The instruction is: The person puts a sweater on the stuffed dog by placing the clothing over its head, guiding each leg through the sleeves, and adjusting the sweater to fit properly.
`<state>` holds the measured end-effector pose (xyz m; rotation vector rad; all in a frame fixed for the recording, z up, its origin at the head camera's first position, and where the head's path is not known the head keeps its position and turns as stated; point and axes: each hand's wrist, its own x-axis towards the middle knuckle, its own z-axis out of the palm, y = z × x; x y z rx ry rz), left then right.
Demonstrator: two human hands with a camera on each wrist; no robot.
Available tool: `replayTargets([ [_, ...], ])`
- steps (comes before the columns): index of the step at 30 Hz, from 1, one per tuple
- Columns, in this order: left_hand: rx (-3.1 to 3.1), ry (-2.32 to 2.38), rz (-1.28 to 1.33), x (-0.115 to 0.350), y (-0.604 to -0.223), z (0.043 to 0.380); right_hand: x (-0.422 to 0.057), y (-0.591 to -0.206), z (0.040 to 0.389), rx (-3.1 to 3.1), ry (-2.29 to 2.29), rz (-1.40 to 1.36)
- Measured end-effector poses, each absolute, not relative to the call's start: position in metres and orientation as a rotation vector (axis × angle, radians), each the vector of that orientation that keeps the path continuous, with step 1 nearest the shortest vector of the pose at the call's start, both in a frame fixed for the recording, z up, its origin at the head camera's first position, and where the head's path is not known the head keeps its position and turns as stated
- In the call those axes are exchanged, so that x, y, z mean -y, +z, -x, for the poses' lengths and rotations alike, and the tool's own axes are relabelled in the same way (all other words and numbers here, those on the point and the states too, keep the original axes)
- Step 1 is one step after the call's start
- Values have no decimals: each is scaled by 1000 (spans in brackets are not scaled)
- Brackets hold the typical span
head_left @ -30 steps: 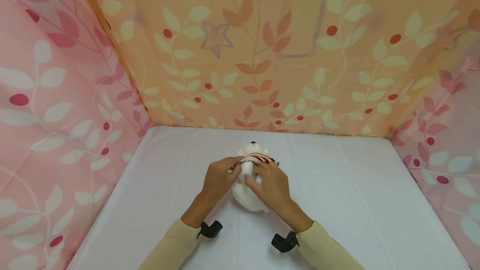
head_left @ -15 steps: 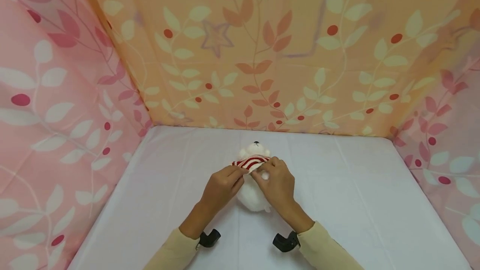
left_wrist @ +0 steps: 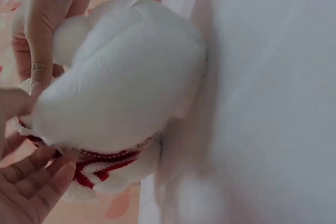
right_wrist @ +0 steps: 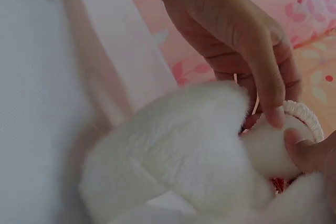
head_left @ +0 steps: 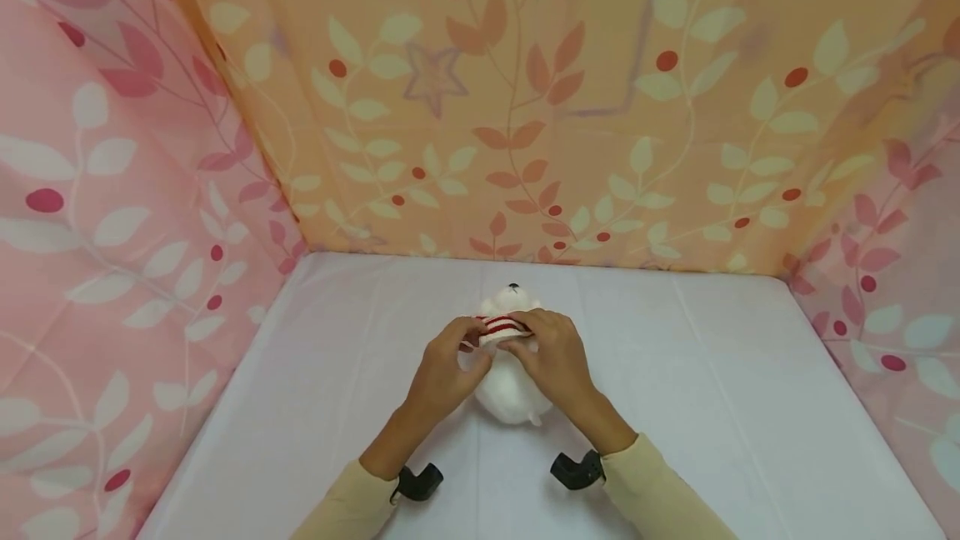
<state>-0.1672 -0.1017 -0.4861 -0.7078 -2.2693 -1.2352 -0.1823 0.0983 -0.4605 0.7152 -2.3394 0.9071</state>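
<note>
A white plush bear [head_left: 513, 394] lies on its back on the bed-like white surface, its head away from me. Bunched about its upper body is a red-and-white striped knit sweater [head_left: 501, 329]. My left hand [head_left: 444, 369] holds the sweater's left side with curled fingers, its thumb lower near the bear's body. On the other side my right hand [head_left: 558, 357] pinches the lower edge between thumb and fingers. In the right wrist view, the ribbed white edge [right_wrist: 304, 114] rings a plush part between both hands. Fingertips behind the knit are partly hidden.
White cloth [head_left: 712, 398] covers the flat surface around the bear. Floral cloth walls stand at the back [head_left: 480, 107], left [head_left: 135, 273] and right [head_left: 885, 273]. A black wrist mount [head_left: 420, 482] sits under each forearm.
The sweater, bunched high near the neck at first, now reaches lower. Half a second ago both hands pinched its edge close together; the left hand has since shifted outward to its side.
</note>
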Motion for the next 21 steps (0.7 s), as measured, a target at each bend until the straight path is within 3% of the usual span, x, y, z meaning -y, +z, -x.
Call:
replayTargets([
  [14,2213,-1053,724,90,-485,170,-101,-463,188,2408,1162,-517],
  [21,2204,-1061,538,85,-480,173,-99,-459,192,2356,1218,-576],
])
